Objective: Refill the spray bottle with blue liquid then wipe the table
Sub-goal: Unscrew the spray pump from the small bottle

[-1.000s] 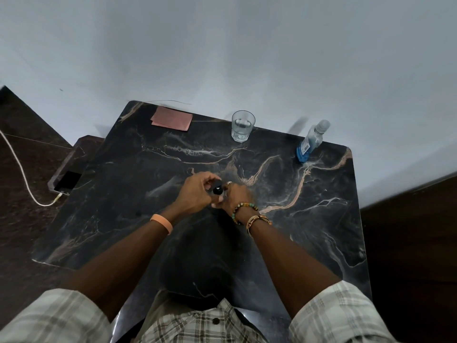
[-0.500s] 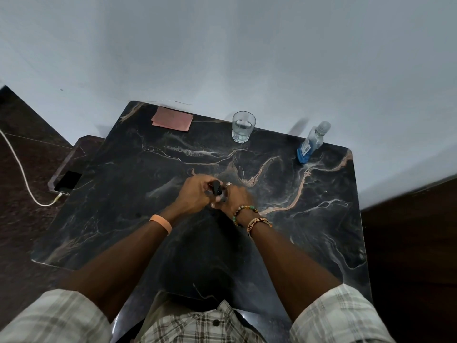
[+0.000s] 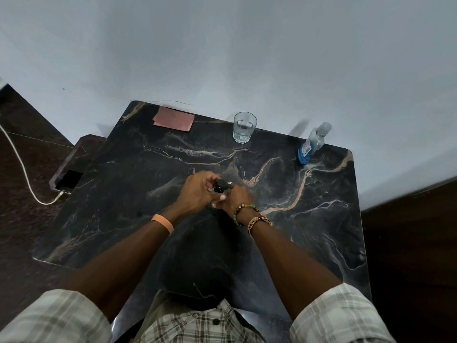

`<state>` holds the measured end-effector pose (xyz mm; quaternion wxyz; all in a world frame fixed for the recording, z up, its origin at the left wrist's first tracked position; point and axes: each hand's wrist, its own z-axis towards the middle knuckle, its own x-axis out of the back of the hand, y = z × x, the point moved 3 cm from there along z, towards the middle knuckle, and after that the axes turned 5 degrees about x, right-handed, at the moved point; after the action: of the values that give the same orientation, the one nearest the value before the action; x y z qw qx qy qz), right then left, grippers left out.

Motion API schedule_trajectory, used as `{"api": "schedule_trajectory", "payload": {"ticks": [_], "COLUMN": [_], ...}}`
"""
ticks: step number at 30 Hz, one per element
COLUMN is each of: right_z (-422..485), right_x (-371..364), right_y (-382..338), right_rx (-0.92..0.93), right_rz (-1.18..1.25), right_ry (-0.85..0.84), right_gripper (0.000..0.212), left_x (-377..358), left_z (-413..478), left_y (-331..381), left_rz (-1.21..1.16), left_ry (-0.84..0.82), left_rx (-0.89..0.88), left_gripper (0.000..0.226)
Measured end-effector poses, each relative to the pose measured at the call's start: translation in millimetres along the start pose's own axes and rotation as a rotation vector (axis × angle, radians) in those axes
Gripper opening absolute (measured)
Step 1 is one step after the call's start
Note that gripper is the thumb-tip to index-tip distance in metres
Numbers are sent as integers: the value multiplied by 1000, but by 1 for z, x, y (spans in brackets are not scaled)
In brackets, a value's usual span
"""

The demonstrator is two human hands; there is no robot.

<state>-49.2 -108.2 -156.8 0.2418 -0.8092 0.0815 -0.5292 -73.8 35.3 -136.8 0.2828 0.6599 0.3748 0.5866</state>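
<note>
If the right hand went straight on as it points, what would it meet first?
The right hand points up-left; first it would likely meet the spray head and the left hand gripping it. Depth is unclear; they may already touch.

Head camera – steeply down, close over table.
</note>
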Motion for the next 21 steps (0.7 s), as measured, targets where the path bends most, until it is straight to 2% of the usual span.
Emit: {"api": "schedule_trajectory", "payload": {"ticks": [7,14,18,21], "right_z": [-3,-2,-13,-27], "right_x": [0,13,38,58], "right_y": [-2,0,-4,-12], "right_rx": [24,127,187,345], "right_rz": [-50,10,82,152], "right_ry": [-26,16,195,431], "right_gripper": [43,97,109,90], "left_x": [3,25,45,61], "left_z": [0,-1,-4,-8], "left_y": [0,18,31,38], "left_rz": [-38,-189,-176,-214], "left_ry": [-18,13,57,84], "left_rx": [1,-5,-25,-88], "left_gripper": [35,36,36,37]}}
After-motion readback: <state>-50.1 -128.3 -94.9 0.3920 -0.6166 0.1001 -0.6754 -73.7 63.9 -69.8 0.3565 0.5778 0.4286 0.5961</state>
